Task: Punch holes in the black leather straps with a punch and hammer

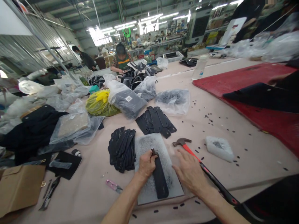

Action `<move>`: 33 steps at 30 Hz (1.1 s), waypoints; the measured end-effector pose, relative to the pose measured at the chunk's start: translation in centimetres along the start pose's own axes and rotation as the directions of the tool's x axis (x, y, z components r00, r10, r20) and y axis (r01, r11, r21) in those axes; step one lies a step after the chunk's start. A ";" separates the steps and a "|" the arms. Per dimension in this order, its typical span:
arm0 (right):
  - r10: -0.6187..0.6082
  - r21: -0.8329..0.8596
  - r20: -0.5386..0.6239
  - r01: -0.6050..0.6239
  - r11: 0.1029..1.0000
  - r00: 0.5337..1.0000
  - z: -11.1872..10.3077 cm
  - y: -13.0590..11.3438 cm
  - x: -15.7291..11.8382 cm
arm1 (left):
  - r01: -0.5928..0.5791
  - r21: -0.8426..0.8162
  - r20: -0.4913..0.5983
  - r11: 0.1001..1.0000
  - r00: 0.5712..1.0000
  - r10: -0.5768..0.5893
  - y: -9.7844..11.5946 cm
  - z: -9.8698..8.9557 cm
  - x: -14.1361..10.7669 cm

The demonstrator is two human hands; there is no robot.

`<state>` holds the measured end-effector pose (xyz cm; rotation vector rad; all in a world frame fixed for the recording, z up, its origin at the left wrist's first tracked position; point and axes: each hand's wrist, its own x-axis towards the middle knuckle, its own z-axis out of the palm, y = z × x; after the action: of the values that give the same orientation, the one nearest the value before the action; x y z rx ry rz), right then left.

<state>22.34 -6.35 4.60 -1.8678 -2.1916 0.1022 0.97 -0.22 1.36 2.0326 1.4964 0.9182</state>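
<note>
My left hand (147,163) is closed around a short dark metal hole punch (154,152), at the far end of a long black strip (160,180). The strip lies on a grey, scuffed board (146,194), and its near end has rounded corners. The punch's lower end is hidden by my fingers. Over the board's right edge, my right hand (189,171) is spread, slightly blurred, with nothing in it. Just beyond it lies a claw hammer (190,151) with a red and black handle. Fanned black strips (122,149) lie left of the board, and more black pieces (155,121) behind it.
A white block (219,148) sits right of the hammer, among scattered small black cut-outs. Pink thread snips (113,186) lie left of the board. Plastic bags (128,98) crowd the back left. A red sheet (233,81) covers the right; a co-worker (121,59) sits across.
</note>
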 end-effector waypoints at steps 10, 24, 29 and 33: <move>-0.259 0.251 0.186 0.209 0.945 0.948 3.2 -5.7 -1.9 | 0.321 -0.226 -0.217 0.920 0.904 -0.369 0.4 -1.9 2.1; -0.420 0.214 0.206 0.378 0.901 0.884 3.8 -4.4 0.4 | 0.275 -0.306 -0.226 0.911 0.909 -0.351 -1.1 -2.4 -2.7; -0.434 0.186 0.212 0.400 0.897 0.875 4.1 -4.7 7.2 | 0.258 -0.352 -0.201 0.900 0.918 -0.342 -1.0 -2.6 -2.8; -0.458 0.229 0.223 0.410 0.883 0.861 3.8 -4.4 8.3 | 0.249 -0.368 -0.151 0.896 0.934 -0.322 -0.7 -2.8 -2.6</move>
<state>16.04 1.43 3.13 -1.2847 -2.6367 0.4705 -2.02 -2.55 2.15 1.4559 1.5619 1.1994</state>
